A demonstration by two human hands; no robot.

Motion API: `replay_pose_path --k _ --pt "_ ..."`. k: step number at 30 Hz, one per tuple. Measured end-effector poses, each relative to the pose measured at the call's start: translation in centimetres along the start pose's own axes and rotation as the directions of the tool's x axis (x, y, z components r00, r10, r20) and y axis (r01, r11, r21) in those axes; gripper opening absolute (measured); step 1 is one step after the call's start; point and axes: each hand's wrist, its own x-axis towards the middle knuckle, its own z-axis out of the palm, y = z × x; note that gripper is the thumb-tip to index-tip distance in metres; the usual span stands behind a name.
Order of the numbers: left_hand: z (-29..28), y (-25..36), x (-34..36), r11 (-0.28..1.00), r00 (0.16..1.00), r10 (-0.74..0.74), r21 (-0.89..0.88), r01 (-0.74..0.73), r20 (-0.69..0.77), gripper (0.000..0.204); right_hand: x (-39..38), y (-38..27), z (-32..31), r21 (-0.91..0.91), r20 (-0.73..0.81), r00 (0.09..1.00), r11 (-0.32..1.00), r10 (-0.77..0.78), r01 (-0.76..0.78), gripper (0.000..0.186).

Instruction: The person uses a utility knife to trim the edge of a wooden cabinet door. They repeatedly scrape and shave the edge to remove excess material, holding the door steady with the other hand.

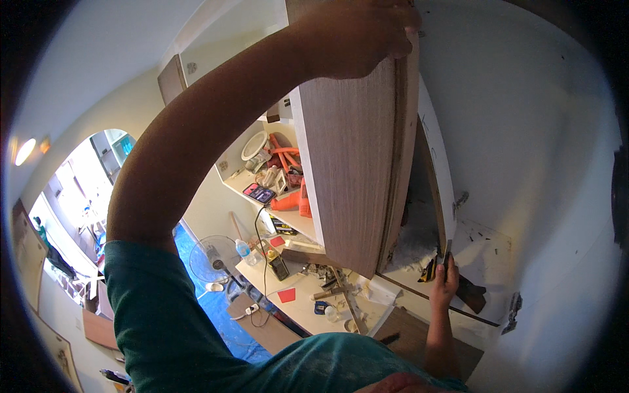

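Left hand (357,33) grips panel (357,164) top | right hand (444,283) possibly at its base

The panel (357,150) is matt wood-grain laminate with a darker edge band; the wall (524,118) is smooth matt white, scuffed; the sleeve (164,314) is teal cloth.

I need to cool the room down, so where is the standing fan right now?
In the head view the fan stands low on the left, on the blue floor sheet, just left of the white worktop and beside a clear water bottle.
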Motion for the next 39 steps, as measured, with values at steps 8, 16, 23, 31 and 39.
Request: replay_pose_path --k 8,16,23,31,39 --pt "0.7 0.6 -0.2 0.998 0.999 0.033 -0.058 -0.033 0.01 0.023 -0.2 0.4 -0.3 0.024 0.028 0.999 1.0 0.017 -0.018 0.047" --pt "1.8 1.6 -1.5 0.996 0.992 0.074 -0.064 -0.068 0.103 0.024 -0.1 -0.4 -0.2 -0.017 0.027 0.999 0.999 0.04 -0.04 0.05" --pt "6.1 8.1 -6.0 0.968 0.956 0.216 -0.086 -0.236 -0.198 0.024 -0.4 2.3 0.5 0.058 -0.09 0.993 0.996 0.07 -0.065 0.055" --pt "7.7 2.8 -8.7 0.969 0.889 -0.248 -0.124 0.216 -0.385 0.039 0.4 -0.2 0.2 0.409 -0.013 0.978 0.894 0.208 -0.184 0.063" --pt "9.0 -4.9 -4.0 0.734 0.518 -0.668 -0.355 0.579 -0.534 0.052 8.2 -17.4 1.4 0.344 0.104 0.969 0.922 -0.225 0.177 0.051"
